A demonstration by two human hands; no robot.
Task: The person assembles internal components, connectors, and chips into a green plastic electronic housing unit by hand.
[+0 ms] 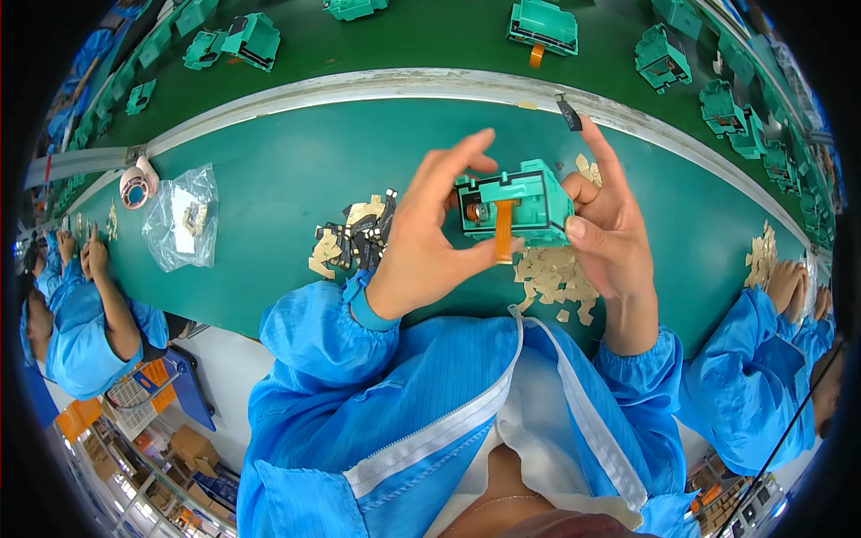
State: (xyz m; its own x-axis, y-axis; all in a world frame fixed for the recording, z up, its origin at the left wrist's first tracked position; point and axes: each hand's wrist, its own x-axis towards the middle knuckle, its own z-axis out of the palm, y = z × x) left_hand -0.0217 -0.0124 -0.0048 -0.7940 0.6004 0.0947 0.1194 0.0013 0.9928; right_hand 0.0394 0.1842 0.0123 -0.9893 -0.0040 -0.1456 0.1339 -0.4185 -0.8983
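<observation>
Between my hands, above the green table, is a green plastic housing (pixel 549 208) with an open face. An orange ribbon cable (pixel 504 229) hangs down from it, and a round copper-toned part shows inside. My left hand (pixel 420 235) grips the housing's left end, thumb low near the ribbon and fingers raised behind. My right hand (pixel 613 226) holds the right end with thumb and curled fingers. Its index finger points up, with a small black sticker (pixel 569 113) clinging to the tip. Under my hands lie a pile of black stickers and beige scraps (pixel 357 237) and another of beige scraps (pixel 558 280).
A clear plastic bag (pixel 183 220) and a tape roll (pixel 135 194) lie at the left. Beyond a metal rail (pixel 377 83), a green belt (pixel 430 43) carries several green housings. Blue-sleeved co-workers sit at left (pixel 99 336) and right (pixel 744 386).
</observation>
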